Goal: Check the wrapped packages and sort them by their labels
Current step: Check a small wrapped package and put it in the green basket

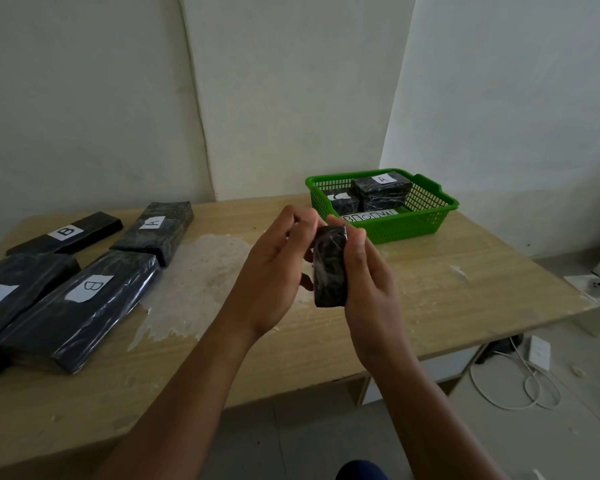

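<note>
A small black wrapped package (329, 268) is held upright above the middle of the wooden table (413, 289), between two bare hands. The right hand (368, 282) is closed around its right side and back, the fingertips curled over the top edge. The left hand (278, 265) is pressed against its left side, with the thumb and fingers bent onto the upper corner. No label can be seen on the face turned toward the camera.

Four larger wrapped packages are laid flat on the left part of the table. A slim one marked B (65, 233) is placed farthest back, and a thicker one marked A (155, 232) lies just to its right. In front of these, a package marked C (18, 289) is cut off by the left edge of the view, and a long package marked B (77, 306) is set just beside it, the two apparently touching.

One green plastic basket (426, 220) stands at the far right of the table. Two wrapped packages are seen inside it: one marked A (381, 190) resting higher, and a lower one (342, 200) to its left whose label looks like a C, though it is partly hidden. A white paper strip (369, 215) with printed letters is laid on the basket floor in front of them; its text cannot be read reliably.

In total, seven packages are counted. A pale, rough patch (201, 278) is visible on the tabletop between the left group and the hands.
</note>
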`<state>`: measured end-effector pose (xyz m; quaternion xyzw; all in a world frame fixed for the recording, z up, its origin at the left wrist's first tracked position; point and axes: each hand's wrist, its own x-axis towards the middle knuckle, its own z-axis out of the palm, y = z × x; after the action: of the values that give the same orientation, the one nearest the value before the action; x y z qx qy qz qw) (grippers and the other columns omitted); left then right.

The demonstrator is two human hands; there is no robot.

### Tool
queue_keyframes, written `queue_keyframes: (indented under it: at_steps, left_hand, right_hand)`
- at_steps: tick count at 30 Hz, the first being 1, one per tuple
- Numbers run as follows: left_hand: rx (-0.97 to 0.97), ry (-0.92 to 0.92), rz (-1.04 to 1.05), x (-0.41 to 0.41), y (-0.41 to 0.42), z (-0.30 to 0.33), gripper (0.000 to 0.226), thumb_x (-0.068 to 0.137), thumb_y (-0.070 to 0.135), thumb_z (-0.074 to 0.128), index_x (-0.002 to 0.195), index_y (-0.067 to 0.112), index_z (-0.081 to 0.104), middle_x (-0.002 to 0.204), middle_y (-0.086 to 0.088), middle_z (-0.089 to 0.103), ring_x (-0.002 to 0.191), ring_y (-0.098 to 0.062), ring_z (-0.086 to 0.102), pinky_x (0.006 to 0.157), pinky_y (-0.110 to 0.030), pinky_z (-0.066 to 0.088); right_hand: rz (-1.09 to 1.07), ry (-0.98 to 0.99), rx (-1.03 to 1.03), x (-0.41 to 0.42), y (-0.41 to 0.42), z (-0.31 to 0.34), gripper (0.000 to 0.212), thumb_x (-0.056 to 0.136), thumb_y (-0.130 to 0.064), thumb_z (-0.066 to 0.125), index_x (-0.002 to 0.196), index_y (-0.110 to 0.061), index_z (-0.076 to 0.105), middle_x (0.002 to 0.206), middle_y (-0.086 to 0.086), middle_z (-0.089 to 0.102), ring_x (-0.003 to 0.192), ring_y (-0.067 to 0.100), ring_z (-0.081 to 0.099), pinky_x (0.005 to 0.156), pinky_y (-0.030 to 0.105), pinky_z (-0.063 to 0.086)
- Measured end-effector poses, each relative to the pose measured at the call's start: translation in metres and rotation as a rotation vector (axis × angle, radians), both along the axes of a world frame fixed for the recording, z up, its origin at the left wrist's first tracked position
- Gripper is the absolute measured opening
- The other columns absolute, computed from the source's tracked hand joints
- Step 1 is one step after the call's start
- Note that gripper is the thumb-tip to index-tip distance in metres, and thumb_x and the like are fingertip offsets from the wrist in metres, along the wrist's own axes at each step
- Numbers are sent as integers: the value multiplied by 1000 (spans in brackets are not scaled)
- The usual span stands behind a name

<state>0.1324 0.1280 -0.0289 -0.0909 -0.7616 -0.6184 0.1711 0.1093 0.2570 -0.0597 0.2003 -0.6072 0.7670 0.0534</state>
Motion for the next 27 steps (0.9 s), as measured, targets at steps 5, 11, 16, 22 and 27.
queue_keyframes:
  at_steps: [5,11,16,22,27]
  left_hand:
    - [114,-305,-62,-1,-2,5,56,92,74,47,125,31,61,119,4,71,108,-14,71,88,-37,61]
    - [209,-271,-93,-1,-9,2,49,86,47,57,132,33,65,124,6,74,119,-16,68,96,-48,60]
    - [149,-183,-133,-1,-10,-8,65,72,35,71,136,38,61,135,8,66,124,-15,65,99,-44,59]
    - [173,-237,-143,-6,-13,-8,59,74,30,69,131,38,58,128,7,69,118,-14,68,94,-40,59]
    - [233,-211,37,-15,-13,1,70,81,49,73,146,48,47,125,4,71,124,-13,65,94,-48,58]
  right_hand:
    - [-33,172,43,2,1,-3,75,95,-71,51,144,-14,56,137,15,59,115,21,71,74,28,64]
    - [0,245,100,-1,3,-6,53,110,-26,49,157,-5,36,144,-7,54,128,-6,60,92,13,54]
    - [47,-23,-17,-10,4,-2,59,99,-44,51,155,-25,46,142,3,65,129,17,65,99,38,59]
    - [37,-87,-54,-18,12,-3,72,85,-22,64,154,-31,48,137,-10,67,123,21,68,100,50,58]
    - [120,5,43,-7,10,-12,83,80,-13,59,156,-44,44,146,-8,58,132,27,59,100,51,58]
